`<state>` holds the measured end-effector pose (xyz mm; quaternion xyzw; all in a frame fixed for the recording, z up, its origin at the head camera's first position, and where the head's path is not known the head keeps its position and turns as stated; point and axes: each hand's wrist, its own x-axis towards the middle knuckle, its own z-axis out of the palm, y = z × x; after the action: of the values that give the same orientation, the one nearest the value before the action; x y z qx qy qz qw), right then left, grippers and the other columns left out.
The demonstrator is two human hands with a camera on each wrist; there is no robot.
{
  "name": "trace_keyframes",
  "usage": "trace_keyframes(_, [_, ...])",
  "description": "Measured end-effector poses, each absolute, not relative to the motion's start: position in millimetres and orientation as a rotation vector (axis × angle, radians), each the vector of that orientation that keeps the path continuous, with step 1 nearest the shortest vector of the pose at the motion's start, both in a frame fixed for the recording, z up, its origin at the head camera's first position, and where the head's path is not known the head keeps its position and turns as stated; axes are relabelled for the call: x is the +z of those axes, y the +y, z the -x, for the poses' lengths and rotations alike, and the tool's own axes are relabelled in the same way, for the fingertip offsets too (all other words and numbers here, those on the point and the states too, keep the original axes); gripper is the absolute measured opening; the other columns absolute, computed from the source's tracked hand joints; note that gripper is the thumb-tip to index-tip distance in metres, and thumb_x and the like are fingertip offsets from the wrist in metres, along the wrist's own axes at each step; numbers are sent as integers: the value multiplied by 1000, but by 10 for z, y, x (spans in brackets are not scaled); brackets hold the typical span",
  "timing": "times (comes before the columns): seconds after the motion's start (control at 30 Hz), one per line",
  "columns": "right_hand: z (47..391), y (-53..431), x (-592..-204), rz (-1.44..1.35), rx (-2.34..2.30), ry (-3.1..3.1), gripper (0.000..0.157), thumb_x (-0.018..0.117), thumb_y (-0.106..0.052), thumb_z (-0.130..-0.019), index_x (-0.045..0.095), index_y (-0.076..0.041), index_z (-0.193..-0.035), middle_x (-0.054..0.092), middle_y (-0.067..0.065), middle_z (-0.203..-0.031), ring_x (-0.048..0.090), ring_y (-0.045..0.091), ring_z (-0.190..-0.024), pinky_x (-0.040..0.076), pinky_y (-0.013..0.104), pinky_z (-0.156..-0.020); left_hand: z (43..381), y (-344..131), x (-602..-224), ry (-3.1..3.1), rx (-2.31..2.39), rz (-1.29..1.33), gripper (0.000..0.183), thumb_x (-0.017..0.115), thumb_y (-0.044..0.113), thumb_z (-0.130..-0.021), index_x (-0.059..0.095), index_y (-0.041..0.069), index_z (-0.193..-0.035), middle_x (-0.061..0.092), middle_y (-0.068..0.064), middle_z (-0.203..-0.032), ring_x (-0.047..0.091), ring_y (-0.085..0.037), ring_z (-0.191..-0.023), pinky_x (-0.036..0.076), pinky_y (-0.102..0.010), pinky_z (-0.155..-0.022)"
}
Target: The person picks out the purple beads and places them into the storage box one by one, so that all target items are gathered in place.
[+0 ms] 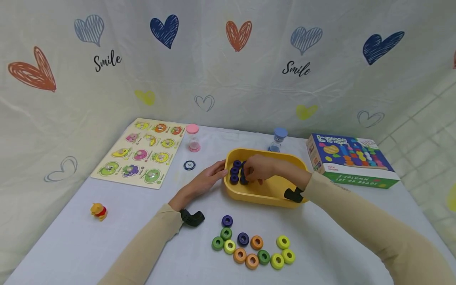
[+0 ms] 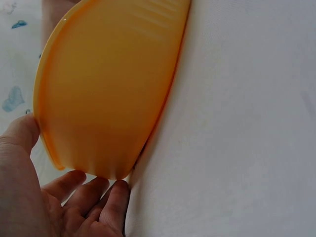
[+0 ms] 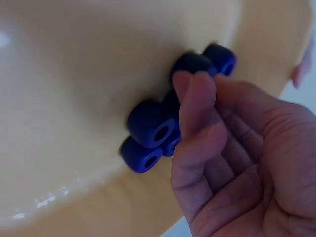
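A yellow plastic bin [image 1: 265, 200] stands on the white table, with dark blue ring beads [image 1: 234, 179] in two rows at its left end. My left hand [image 1: 206, 179] holds that end; in the left wrist view the thumb is at the rim and the fingertips are against the outer end wall. Inside the bin, my right hand [image 1: 260, 168] is over the second row. A dark blue bead [image 3: 190, 65] is pinched at its fingertips in the right wrist view, partly hidden by the fingers. Other blue beads [image 3: 150, 123] lie close beside these fingers.
In front of the bin lie loose beads: blue [image 1: 243, 238], green [image 1: 217, 243], orange [image 1: 252, 261] and yellow [image 1: 277, 261]. Behind stand pink [image 1: 194, 138] and blue [image 1: 278, 139] sand timers. A fruit puzzle board [image 1: 140, 152], poker chip [image 1: 189, 165] and bear figurine [image 1: 99, 211] lie left; a bead-set box [image 1: 352, 160] lies right.
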<state>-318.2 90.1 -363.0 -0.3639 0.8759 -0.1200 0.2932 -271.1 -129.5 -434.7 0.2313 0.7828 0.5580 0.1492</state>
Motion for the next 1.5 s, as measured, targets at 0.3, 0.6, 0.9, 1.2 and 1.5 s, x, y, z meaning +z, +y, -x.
trace_keyframes(0.3, [2900,1042,-3503,1081,-367,2504,8,59,-21,-88,62,-14,-89,58,-5,-73,51,10,-60,47,23,-56,2696,-1282,-4332,2243,1610,-650,57,41,36,-96,23,11,-143,30,-5,-144,26,-13,-131,21,-32,-106])
trace_keyframes(0.6, [2363,1020,-3465,1202,-363,2562,6,62,-24,-86,63,-20,-91,54,-11,-67,47,6,-59,45,20,-56,2693,-1310,-4339,2276,1589,-638,57,41,37,-95,24,12,-143,31,-3,-144,28,-13,-130,23,-33,-105])
trace_keyframes(0.9, [1970,1004,-3677,1196,-325,2383,17,65,-33,-82,63,-21,-94,52,-17,-66,47,1,-58,43,16,-56,2706,-1295,-4336,2249,1619,-646,56,41,35,-96,24,10,-143,32,-6,-143,29,-13,-130,23,-32,-106])
trace_keyframes(1.2, [1853,993,-3874,1248,-338,2321,23,67,-38,-79,63,-23,-95,50,-17,-64,44,-1,-58,41,16,-54,2709,-1283,-4332,2257,1605,-633,57,41,35,-96,24,9,-143,31,-6,-144,27,-12,-130,23,-31,-106])
trace_keyframes(1.5, [1909,998,-3928,1119,-378,2394,22,66,-31,-82,62,-20,-101,51,-15,-68,46,2,-58,42,18,-53,2698,-1277,-4322,2244,1617,-622,56,41,34,-96,24,9,-143,32,-6,-143,28,-12,-130,22,-31,-106])
